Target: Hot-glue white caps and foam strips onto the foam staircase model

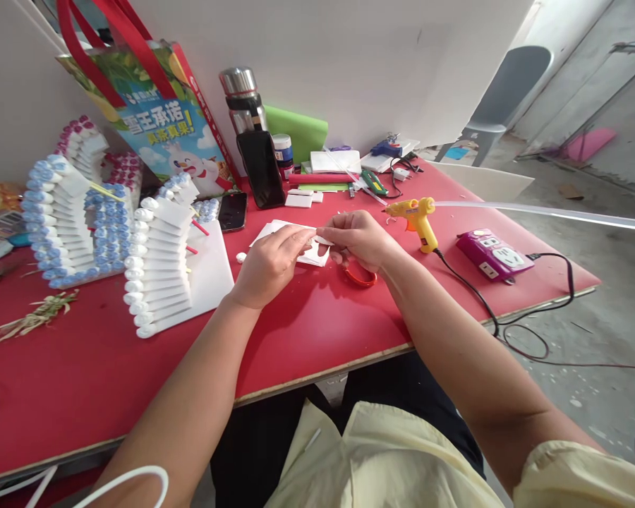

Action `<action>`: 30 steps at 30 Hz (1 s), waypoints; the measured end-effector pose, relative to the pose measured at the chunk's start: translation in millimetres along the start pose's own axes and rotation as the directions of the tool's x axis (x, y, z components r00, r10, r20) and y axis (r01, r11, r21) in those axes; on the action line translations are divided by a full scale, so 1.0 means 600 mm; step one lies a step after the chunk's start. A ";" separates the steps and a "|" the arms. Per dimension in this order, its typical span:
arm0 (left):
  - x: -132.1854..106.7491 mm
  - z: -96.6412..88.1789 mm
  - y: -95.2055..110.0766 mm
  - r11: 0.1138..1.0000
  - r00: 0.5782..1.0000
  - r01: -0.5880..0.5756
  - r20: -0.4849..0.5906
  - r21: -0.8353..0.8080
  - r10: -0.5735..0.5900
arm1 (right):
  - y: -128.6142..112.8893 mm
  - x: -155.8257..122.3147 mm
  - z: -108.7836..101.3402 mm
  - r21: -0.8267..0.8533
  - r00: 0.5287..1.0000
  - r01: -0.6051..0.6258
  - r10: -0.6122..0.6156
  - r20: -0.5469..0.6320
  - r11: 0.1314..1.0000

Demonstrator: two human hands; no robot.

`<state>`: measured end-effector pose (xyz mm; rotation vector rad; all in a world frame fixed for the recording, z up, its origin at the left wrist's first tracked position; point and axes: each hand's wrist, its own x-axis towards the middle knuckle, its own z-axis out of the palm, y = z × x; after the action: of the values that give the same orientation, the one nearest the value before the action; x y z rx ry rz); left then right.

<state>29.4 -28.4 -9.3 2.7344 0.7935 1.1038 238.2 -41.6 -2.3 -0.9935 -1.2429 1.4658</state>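
My left hand [274,264] and my right hand [358,238] meet over the table, fingers closed in a pinch. Between their fingertips is a small white piece of paper [324,241], partly hidden by the fingers. Beneath them lies a stack of white sheets [313,259]. A red ring-shaped handle [360,281], perhaps of scissors, shows just under my right hand; the rest of it is covered. Close to my left hand sits a small white bud-like roll [240,258]. Further left stands a fan-shaped construction of white folded pieces with rolled tips [161,264] on a white board [214,279].
A yellow glue gun [420,219] and purple power strip [493,254] stand to the right, with black cords running over the edge. Blue-tipped fans [58,226], a gift bag [164,127], a thermos [242,99] and phones [260,169] stand or lie left and behind.
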 end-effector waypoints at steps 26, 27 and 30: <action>0.007 0.004 0.008 0.790 0.909 0.396 0.077 -0.468 -0.410 | -0.009 -0.009 0.009 -0.320 0.990 0.126 -0.142 -0.026 0.939; 0.007 0.005 0.010 0.770 0.904 0.406 0.093 -0.492 -0.417 | -0.009 -0.009 0.011 -0.350 0.988 0.132 -0.152 -0.031 0.927; 0.008 0.009 0.015 0.741 0.898 0.417 0.115 -0.526 -0.424 | -0.004 -0.007 0.014 -0.389 0.983 0.111 -0.158 -0.090 0.914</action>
<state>39.8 -33.1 -7.8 1.9523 0.8789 1.0392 231.4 -47.4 1.4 -1.2067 -1.5117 1.0587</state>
